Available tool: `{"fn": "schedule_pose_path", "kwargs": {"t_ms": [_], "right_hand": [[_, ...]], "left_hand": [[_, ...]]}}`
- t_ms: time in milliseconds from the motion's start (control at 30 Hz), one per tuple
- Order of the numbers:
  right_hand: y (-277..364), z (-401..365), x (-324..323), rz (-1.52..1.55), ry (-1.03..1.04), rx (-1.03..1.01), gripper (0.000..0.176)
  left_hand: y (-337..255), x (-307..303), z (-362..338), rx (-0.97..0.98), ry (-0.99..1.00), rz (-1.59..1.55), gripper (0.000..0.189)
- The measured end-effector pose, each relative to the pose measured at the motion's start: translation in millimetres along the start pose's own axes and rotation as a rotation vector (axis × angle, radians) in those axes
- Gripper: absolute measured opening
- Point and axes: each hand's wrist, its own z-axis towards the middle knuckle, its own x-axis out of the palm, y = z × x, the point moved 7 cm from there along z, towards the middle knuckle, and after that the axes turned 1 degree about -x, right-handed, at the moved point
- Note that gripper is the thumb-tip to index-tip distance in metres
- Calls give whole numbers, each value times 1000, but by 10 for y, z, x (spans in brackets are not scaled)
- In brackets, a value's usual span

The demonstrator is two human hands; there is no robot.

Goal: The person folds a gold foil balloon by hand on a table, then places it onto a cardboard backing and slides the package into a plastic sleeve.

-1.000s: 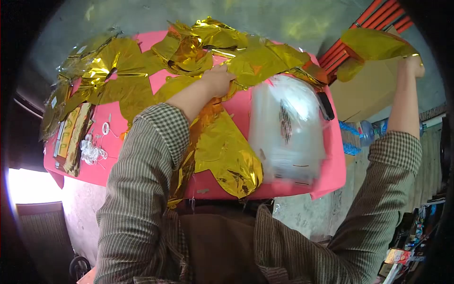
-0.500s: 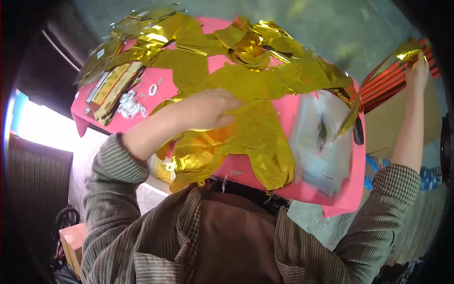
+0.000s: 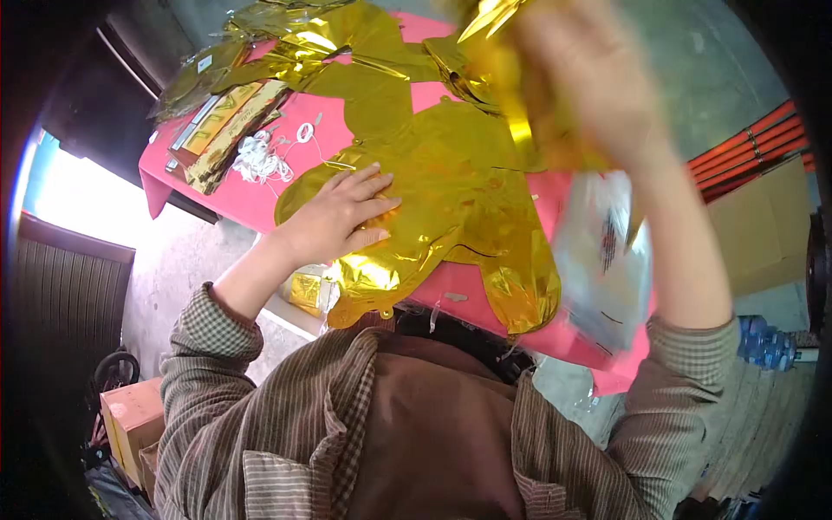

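Gold foil sheets, flat and crinkled, lie over a pink-covered table (image 3: 316, 113). My left hand (image 3: 338, 212) rests with spread fingers on the near gold foil (image 3: 433, 165), pressing on its left part. Raised over the table's right half, my right hand (image 3: 594, 78) is smeared by motion; crumpled gold foil (image 3: 503, 61) hangs beside its fingers, and the grip itself is hidden. To the left of the foil lies a bundle of white string (image 3: 260, 159).
Flat packets (image 3: 227, 130) lie at the table's left. Clear plastic bags (image 3: 602, 260) lie at its right. Beyond stand a cardboard sheet (image 3: 763, 225), red poles (image 3: 754, 147) and water bottles (image 3: 767, 344). A box (image 3: 134, 416) is at lower left.
My right hand has swung from the far right in over the table, bringing gold foil with it. My left hand has moved left and now lies spread on the foil. The camera view has shifted slightly.
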Motion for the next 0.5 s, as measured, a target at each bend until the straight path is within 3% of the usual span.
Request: {"fn": "schedule_pose_path", "kwargs": {"t_ms": [33, 67, 100, 200, 267, 367, 400, 433, 500], "right_hand": [[267, -17, 160, 274, 199, 26, 24], [229, -195, 621, 790, 84, -145, 26], [360, -294, 904, 793, 107, -299, 31], [541, -603, 1451, 678, 98, -394, 19], [687, -823, 1736, 646, 266, -549, 30], [759, -1032, 1814, 613, 293, -480, 33], [765, -1029, 1697, 684, 408, -364, 38], [722, -1050, 1597, 678, 410, -351, 38], [410, -1039, 1438, 607, 309, -129, 44]], "left_hand": [[-26, 23, 0, 6, 3, -3, 46], [-18, 52, 3, -35, 28, -22, 46], [2, 84, 1, -77, 54, -42, 46], [47, 88, -36, 6, -63, -88, 45], [10, 90, -18, 23, -26, -22, 44], [34, 109, -1, -15, -50, -52, 43], [21, 110, 3, 0, -49, -61, 43], [19, 106, -3, -6, -51, -47, 43], [3, 94, 11, -17, -58, -38, 44]]}}
